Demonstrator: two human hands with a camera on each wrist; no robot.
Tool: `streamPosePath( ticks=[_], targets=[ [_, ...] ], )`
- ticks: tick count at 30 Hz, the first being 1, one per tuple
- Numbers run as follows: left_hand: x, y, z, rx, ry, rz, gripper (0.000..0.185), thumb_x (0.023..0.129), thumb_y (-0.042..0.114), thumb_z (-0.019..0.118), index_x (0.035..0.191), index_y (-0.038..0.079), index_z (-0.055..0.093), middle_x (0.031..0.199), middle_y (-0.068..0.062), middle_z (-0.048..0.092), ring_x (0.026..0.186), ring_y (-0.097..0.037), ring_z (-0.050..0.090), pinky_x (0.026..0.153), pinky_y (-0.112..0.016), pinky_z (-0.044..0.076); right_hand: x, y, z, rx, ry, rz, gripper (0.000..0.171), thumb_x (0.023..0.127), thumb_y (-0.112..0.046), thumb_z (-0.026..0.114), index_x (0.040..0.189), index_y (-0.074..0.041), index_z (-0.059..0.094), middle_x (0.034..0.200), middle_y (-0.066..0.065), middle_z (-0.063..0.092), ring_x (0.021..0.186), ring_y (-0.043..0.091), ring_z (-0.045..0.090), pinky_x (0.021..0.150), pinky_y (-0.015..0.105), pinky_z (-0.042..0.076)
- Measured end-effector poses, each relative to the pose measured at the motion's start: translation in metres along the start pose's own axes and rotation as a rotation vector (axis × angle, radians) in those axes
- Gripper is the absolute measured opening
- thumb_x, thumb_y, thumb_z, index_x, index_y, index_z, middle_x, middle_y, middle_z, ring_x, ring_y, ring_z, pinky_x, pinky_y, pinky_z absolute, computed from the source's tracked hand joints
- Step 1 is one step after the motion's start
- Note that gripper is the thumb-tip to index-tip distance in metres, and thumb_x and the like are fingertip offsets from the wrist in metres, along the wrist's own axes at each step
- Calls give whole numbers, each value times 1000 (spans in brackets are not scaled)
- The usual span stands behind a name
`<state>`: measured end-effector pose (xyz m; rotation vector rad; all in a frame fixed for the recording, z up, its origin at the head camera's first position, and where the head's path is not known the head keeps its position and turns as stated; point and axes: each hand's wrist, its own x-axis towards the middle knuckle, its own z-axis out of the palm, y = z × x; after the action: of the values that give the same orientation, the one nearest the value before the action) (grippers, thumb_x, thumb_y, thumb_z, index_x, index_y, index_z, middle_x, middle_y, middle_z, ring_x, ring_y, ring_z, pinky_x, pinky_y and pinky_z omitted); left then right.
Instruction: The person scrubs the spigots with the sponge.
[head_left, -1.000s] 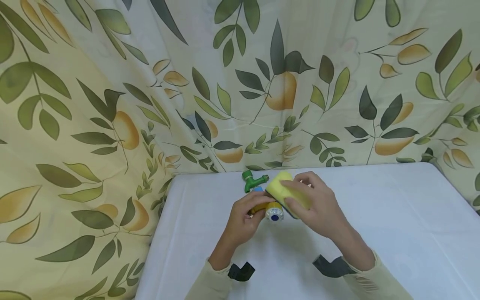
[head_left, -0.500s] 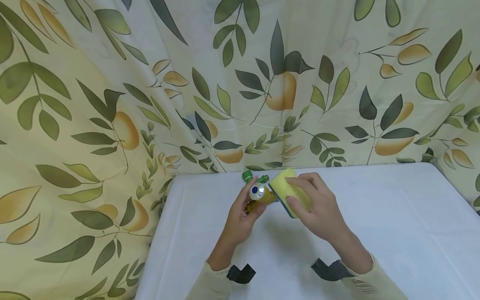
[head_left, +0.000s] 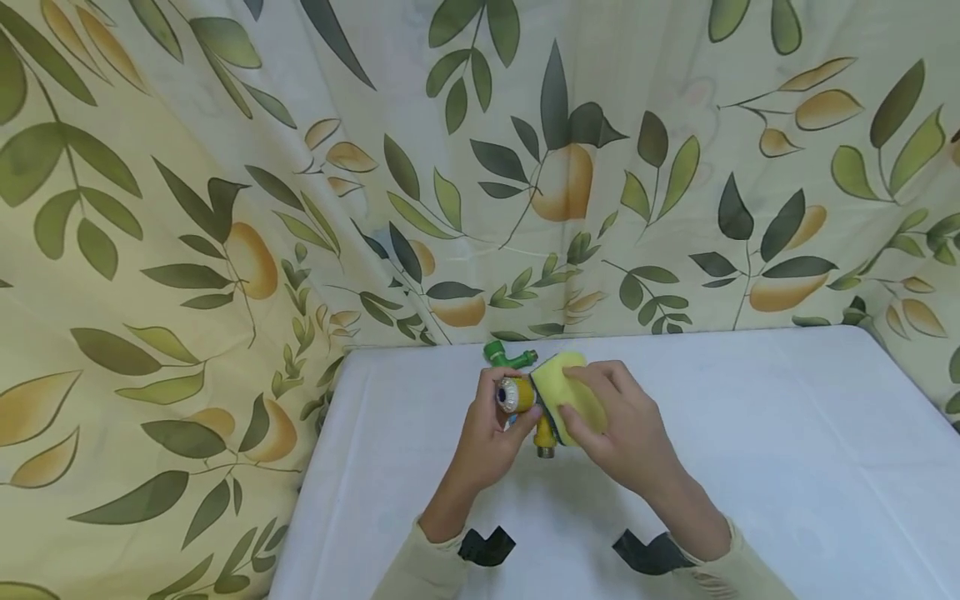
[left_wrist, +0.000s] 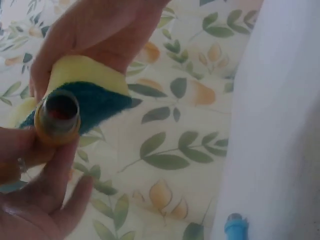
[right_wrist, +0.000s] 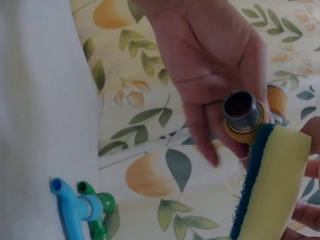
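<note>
In the head view my left hand [head_left: 480, 442] grips a yellow plastic tap [head_left: 545, 433] above the white table. The tap's clear-rimmed knob with a dark centre faces left, and its threaded end points toward me. My right hand [head_left: 633, 429] holds a yellow sponge [head_left: 576, 393] with a dark green scouring side. That scouring side lies against the tap's body. From the right wrist, the metal-threaded mouth of the yellow tap [right_wrist: 242, 112] shows beside the sponge [right_wrist: 275, 185]. The left wrist view shows the scouring pad [left_wrist: 97, 102] just behind the tap's open end.
A green tap [head_left: 510, 358] lies near the table's back edge, beyond my left hand. Beside it lies a blue tap [right_wrist: 75, 210], mostly hidden in the head view. A leaf-patterned curtain [head_left: 637, 208] hangs behind the white table [head_left: 787, 433].
My left hand has turned the yellow tap: its knob, first facing me, now points left and the threaded end shows. The sponge has shifted slightly left and meets the tap's body.
</note>
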<state>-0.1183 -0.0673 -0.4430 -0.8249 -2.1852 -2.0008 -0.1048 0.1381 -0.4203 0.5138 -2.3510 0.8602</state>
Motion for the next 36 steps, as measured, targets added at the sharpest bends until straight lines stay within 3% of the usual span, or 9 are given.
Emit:
streamPosePath(
  ticks=[4, 10, 13, 17, 20, 22, 26, 30, 36],
  targets=[
    [3, 4, 0, 64, 34, 49, 46, 97, 2, 65, 134, 5, 37, 152, -11, 45, 131, -26, 56, 99, -29, 56, -1, -6, -2, -8, -85, 36, 37, 84, -21, 76, 119, -11, 70, 105, 7, 63, 80, 16, 57, 60, 29, 52],
    [4, 2, -5, 466, 73, 192, 55, 96, 4, 69, 142, 11, 41, 127, -11, 59, 118, -24, 66, 95, -25, 58, 1, -12, -19, -73, -316, 133, 31, 84, -26, 70, 114, -18, 72, 97, 1, 66, 71, 10, 49, 58, 26, 39],
    [5, 0, -8, 638, 100, 241, 53, 91, 13, 78, 137, 14, 53, 112, -7, 57, 103, -17, 68, 86, -19, 58, 2, -11, -26, -59, -346, 152, 30, 81, -23, 71, 111, -20, 72, 96, -1, 66, 71, 10, 49, 57, 25, 40],
    [7, -2, -12, 677, 124, 312, 57, 77, 18, 88, 126, 10, 61, 107, -6, 59, 96, -15, 69, 81, -13, 57, 1, -6, -28, -19, -348, 169, 28, 83, -22, 72, 111, -22, 71, 96, -2, 66, 75, 11, 53, 58, 24, 44],
    [7, -2, -16, 603, 140, 313, 57, 72, 19, 91, 121, 8, 62, 107, -6, 60, 95, -16, 69, 79, -13, 57, -2, -1, -27, 41, -354, 199, 27, 87, -22, 72, 114, -23, 71, 101, -3, 67, 81, 13, 57, 63, 26, 49],
    [7, -3, -17, 500, 159, 259, 54, 77, 19, 88, 122, 8, 62, 111, -7, 61, 94, -15, 69, 77, -15, 59, -5, 1, -27, 98, -343, 218, 28, 88, -21, 72, 116, -24, 70, 105, -4, 67, 86, 13, 59, 66, 28, 52],
    [5, -3, -16, 155, 157, 116, 44, 91, 10, 76, 130, 6, 56, 123, -14, 58, 94, -14, 68, 77, -20, 61, -13, 2, -24, 199, -266, 167, 34, 87, -16, 74, 120, -23, 69, 112, -7, 66, 94, 10, 59, 72, 28, 54],
    [3, -4, -13, -144, 128, 57, 44, 95, 10, 72, 130, -4, 50, 127, -26, 54, 98, -12, 67, 83, -21, 60, -18, -2, -16, 216, -128, 52, 42, 83, -12, 78, 123, -18, 68, 115, -3, 63, 98, 8, 57, 75, 24, 55],
    [1, -9, -11, -322, 221, 29, 49, 92, 14, 77, 123, -10, 48, 124, -18, 63, 108, -14, 67, 91, -26, 59, -19, -12, -8, 217, -10, -3, 43, 82, -9, 75, 125, -13, 69, 119, 4, 61, 101, 11, 58, 85, 11, 50]
  ],
)
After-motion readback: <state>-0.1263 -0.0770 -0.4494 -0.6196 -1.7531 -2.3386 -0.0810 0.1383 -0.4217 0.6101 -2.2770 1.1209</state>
